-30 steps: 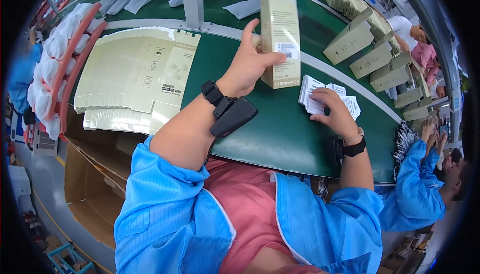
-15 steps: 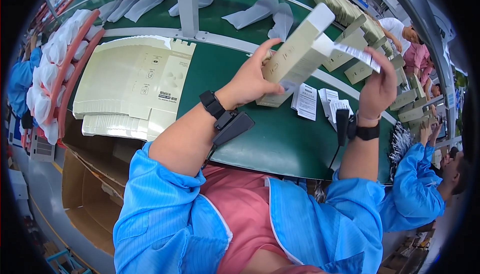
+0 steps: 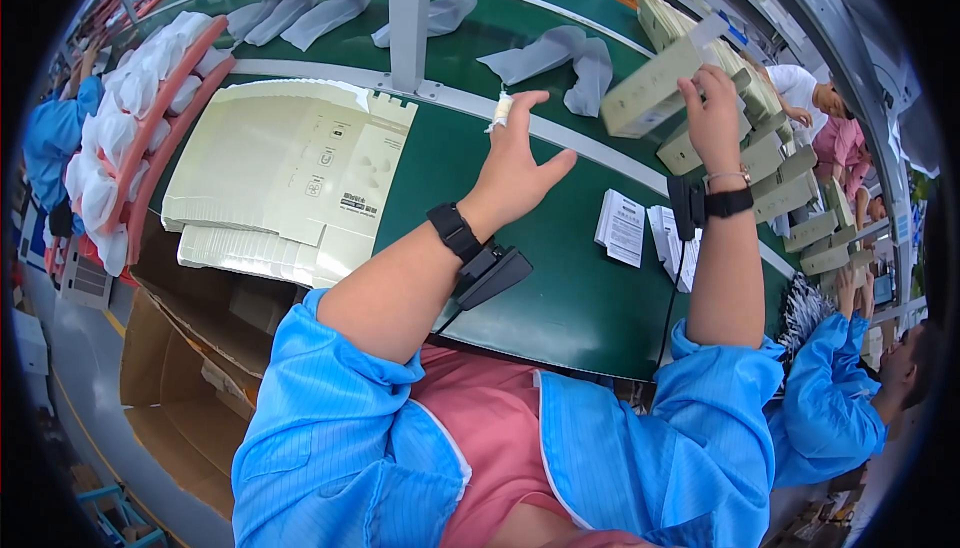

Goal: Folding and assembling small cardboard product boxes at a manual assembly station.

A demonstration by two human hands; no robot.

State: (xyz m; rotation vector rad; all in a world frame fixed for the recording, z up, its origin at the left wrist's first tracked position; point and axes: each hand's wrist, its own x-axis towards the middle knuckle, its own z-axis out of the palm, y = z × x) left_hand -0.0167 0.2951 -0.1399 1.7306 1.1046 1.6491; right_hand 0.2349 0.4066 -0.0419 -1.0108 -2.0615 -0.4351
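Observation:
A cream carton (image 3: 648,90) stands tilted at the far right of the green table, beside other cartons, with its top flap up. My right hand (image 3: 714,118) is at its right side, fingers curled against it. Its far fingertips are partly hidden. My left hand (image 3: 512,176) hovers over the green tabletop, fingers and thumb spread, holding nothing. A white wrap (image 3: 501,110) is on one of its fingers. Near my right wrist lie a stack of printed leaflets (image 3: 621,228) and a second, fanned stack (image 3: 661,234).
Flattened cream cartons (image 3: 270,158) are stacked at the left. Translucent bags (image 3: 540,54) lie beyond the metal rail, past an upright post (image 3: 408,23). White bundles (image 3: 105,138) sit in a red-edged rack. Open cardboard boxes (image 3: 185,388) stand below. A co-worker in a blue sleeve (image 3: 830,378) is at right.
The carton has left my left hand and gone away to the right, beyond the rail. My left hand has opened. My right hand has moved from the white flap to the carton's side.

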